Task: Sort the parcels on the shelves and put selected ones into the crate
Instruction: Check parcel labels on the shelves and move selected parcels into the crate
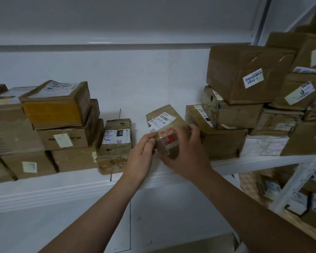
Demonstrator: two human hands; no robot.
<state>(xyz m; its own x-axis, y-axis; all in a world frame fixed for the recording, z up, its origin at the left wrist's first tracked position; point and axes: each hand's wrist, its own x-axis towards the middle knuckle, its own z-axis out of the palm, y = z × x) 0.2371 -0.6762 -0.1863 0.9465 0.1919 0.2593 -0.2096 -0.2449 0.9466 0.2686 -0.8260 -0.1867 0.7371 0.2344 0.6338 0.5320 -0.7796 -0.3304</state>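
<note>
A small brown cardboard parcel [163, 123] with a white barcode label and red tape is held tilted just above the white shelf [66, 185], in the gap between two groups of boxes. My left hand [140, 157] pinches its lower left corner with thumb and fingers. My right hand [185, 152] wraps round its right side and underside. No crate is in view.
Stacked brown boxes [62, 125] fill the shelf's left side, with a small labelled box [115, 145] nearest the gap. A taller stack [244, 75] stands to the right. More parcels [299, 199] sit on a lower shelf at the far right. The wall behind is white.
</note>
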